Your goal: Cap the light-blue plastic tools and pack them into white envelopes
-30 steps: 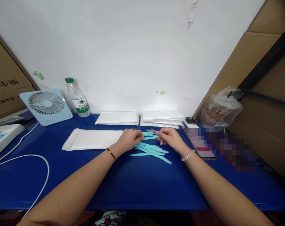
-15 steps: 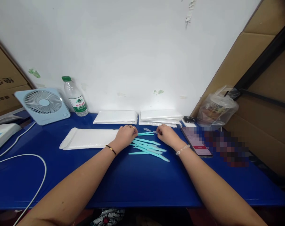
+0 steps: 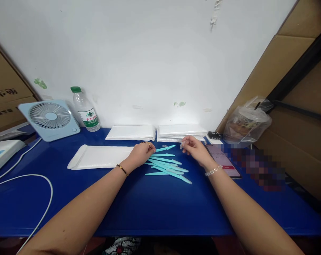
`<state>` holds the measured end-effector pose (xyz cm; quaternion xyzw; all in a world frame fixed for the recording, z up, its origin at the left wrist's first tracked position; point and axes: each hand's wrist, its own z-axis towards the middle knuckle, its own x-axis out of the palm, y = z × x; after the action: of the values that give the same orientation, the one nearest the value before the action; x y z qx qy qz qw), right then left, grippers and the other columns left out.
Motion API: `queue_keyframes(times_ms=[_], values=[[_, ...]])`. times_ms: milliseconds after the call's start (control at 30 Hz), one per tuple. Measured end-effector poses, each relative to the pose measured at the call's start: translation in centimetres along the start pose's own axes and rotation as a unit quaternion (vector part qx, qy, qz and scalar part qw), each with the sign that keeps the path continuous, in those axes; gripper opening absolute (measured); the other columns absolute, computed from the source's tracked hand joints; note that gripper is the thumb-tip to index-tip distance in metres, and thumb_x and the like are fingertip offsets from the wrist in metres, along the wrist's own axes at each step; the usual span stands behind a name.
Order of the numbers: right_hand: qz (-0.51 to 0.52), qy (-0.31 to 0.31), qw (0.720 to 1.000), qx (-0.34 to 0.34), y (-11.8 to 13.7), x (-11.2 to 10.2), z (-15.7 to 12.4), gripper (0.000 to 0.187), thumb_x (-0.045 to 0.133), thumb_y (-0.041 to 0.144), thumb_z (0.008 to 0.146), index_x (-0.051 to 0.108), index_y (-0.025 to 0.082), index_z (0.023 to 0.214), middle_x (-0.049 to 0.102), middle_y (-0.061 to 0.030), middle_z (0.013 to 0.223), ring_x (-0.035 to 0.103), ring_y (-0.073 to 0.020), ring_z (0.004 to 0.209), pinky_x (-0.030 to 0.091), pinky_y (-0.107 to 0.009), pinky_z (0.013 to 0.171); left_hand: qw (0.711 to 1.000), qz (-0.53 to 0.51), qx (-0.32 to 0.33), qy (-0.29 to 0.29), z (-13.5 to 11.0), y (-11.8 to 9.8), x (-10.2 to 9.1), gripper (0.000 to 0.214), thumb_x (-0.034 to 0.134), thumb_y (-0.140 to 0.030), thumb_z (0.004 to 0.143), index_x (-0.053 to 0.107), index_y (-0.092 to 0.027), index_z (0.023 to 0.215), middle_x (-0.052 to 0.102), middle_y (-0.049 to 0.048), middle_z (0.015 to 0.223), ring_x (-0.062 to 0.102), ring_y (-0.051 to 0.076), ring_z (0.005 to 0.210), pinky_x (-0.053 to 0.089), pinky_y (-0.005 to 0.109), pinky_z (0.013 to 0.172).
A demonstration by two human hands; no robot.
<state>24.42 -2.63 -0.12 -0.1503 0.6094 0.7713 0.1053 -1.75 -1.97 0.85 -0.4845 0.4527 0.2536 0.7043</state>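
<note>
My left hand (image 3: 141, 153) is closed round the handle of a turquoise eyebrow razor (image 3: 166, 148), whose blade end points right and slightly up. Pinched between the fingertips of my right hand (image 3: 194, 150) is a small clear cap (image 3: 183, 144), apart from the razor's tip. Below and between my hands, several more turquoise eyebrow razors (image 3: 168, 166) lie fanned on the blue table, most with clear caps over their right ends. Another small clear piece lies behind the held razor, partly hidden. A white padded mailer (image 3: 96, 156) lies flat left of my left hand.
Stacked white mailers (image 3: 131, 131) and a second stack (image 3: 181, 129) lie along the wall. At the left are a blue fan (image 3: 51, 118), a water bottle (image 3: 88, 115) and a white cable (image 3: 52, 191). A phone (image 3: 226, 163) and a bagged cup (image 3: 247, 122) are at the right.
My right hand has drawn back to the right and lifted, with the clear cap in its fingers. The razor in my left hand now tilts up at its tip.
</note>
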Motion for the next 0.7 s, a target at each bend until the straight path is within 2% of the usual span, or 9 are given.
queue_keyframes(times_ms=[100,333,533,700], values=[[0.078,-0.001,0.997,-0.005,0.4,0.5,-0.2,0.022,0.060,0.036,0.078,0.052,0.021,0.092,0.058,0.0008,0.077,0.057,-0.0120,0.060,0.038,-0.022,0.049,1.000,-0.024,0.002,0.003,0.0,0.3,0.2,0.022,0.046,-0.035,0.085,0.063,-0.021,0.083,0.065,0.0004,0.079,0.058,0.016,0.070,0.039,0.025,0.063],[0.067,0.022,0.997,-0.013,0.7,1.5,-0.4,0.025,0.064,0.040,0.078,0.056,0.020,0.090,0.058,-0.0006,0.079,0.056,-0.0112,0.061,0.038,-0.022,0.049,0.999,-0.049,0.001,0.005,0.2,0.7,0.5,0.021,0.047,-0.036,0.084,0.061,-0.021,0.081,0.062,-0.0011,0.072,0.055,0.014,0.066,0.037,0.024,0.060],[0.083,-0.035,0.996,-0.015,0.8,1.1,-0.4,0.027,0.066,0.041,0.076,0.056,0.020,0.091,0.057,0.0008,0.073,0.050,-0.0096,0.056,0.035,-0.021,0.047,0.998,-0.063,-0.001,0.004,0.3,0.9,0.6,0.022,0.046,-0.037,0.084,0.061,-0.021,0.081,0.061,-0.0009,0.070,0.055,0.014,0.066,0.037,0.023,0.058],[0.106,0.008,0.994,0.003,1.2,1.6,-0.6,0.025,0.066,0.040,0.076,0.058,0.019,0.088,0.055,0.0022,0.069,0.050,-0.0097,0.056,0.034,-0.022,0.048,0.997,-0.072,0.001,0.007,0.3,0.9,0.7,0.022,0.047,-0.038,0.083,0.061,-0.021,0.081,0.060,-0.0009,0.069,0.054,0.014,0.065,0.037,0.023,0.057]])
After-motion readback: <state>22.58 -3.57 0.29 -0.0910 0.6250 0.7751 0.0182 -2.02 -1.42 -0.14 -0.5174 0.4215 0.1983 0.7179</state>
